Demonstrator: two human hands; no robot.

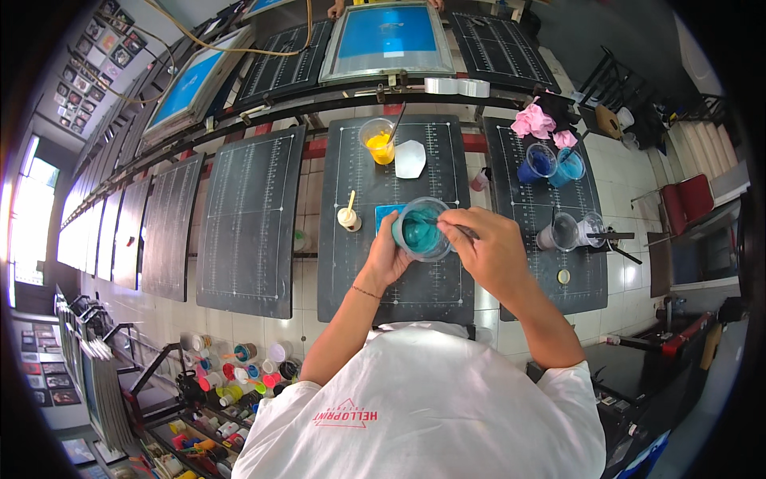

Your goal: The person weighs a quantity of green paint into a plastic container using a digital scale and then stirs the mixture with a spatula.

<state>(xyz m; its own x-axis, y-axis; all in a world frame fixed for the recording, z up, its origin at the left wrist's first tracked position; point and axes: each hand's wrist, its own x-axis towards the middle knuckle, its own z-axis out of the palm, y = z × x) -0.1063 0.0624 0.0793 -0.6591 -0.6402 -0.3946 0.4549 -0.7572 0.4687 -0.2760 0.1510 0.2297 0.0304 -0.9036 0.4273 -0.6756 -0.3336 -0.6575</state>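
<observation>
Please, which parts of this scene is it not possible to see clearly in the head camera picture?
- Lower part of the stirring tool in the teal paint cup: sunk in paint, and the right hand covers its top.
- Left hand fingers: hidden behind the cup.
- Person at the blue screen frame: cut off by the top edge.
- Small bottles on the lower-left rack: too small to tell apart.
</observation>
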